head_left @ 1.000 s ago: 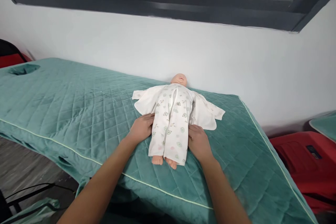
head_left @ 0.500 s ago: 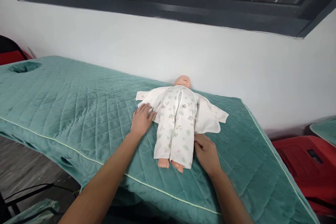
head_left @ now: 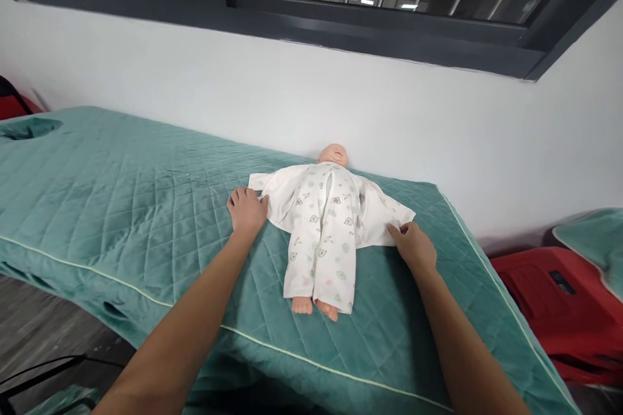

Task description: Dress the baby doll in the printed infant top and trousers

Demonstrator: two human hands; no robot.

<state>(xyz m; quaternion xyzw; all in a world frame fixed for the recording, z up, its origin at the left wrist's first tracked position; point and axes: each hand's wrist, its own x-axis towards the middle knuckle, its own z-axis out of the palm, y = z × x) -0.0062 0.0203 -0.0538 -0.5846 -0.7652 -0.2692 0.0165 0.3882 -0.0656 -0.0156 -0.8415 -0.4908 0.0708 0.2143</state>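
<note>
Head view: sleeve-spreading step on doll (head_left: 321, 233); left hand (head_left: 247, 211) curled at left sleeve (head_left: 273, 187), grasp unclear; right hand (head_left: 415, 245) released, touching right sleeve (head_left: 384, 217); next, likely even outward tugs.

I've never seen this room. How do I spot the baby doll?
Find the green quilted bed under the dark window. Near its right end, head against the white wall, lies the doll. It alone wears white printed pyjamas, bare feet showing.
</note>
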